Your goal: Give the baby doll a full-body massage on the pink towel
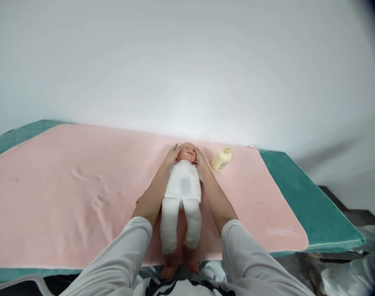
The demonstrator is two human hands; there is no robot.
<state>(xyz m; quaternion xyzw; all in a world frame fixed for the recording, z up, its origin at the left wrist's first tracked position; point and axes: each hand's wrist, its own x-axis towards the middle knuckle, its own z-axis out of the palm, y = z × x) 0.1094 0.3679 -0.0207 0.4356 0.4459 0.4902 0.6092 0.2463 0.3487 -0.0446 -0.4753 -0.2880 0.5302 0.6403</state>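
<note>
A baby doll (183, 176) in a white top and white trousers lies on its back on the pink mat (98, 172), its head toward the wall and its bare feet toward me. My left hand (172, 154) is pressed to one side of the doll's head, and my right hand (200, 156) to the other, so the head is cupped between them. The fingers curve around the head and are partly hidden. Right of my right hand, a pale yellow bottle (221, 159) lies tilted on the mat.
Under the pink mat, a green cover (311, 197) shows at the sides and along the front edge. A plain white wall (187, 65) rises directly behind. At the lower right, crumpled translucent plastic (354, 273) lies beyond the table's edge.
</note>
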